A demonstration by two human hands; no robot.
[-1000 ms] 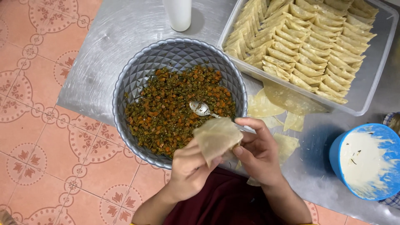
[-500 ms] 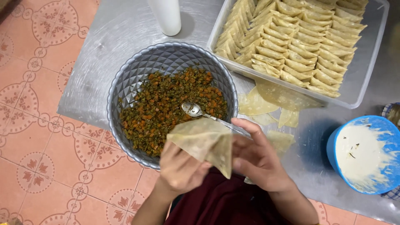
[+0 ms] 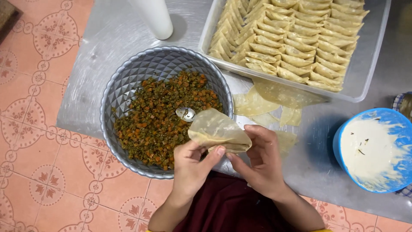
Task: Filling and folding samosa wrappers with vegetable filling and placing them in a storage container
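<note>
Both hands, left hand (image 3: 192,165) and right hand (image 3: 259,159), are pinching a folded pastry sheet (image 3: 216,131) beside the grey bowl (image 3: 124,81) holding chopped vegetable filling (image 3: 159,120) and a spoon (image 3: 185,114).

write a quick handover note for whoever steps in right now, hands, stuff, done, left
Left hand and right hand: both pinch one thin pastry sheet, folded into a cone shape, above the bowl's edge.
Filling bowl: chopped vegetable mix, spoon lying in it.
Loose sheets lie on the metal table; blue bowl of white paste at right.
Done: clear tray nearly full of folded pieces.
Left: this sheet is unfilled.
</note>
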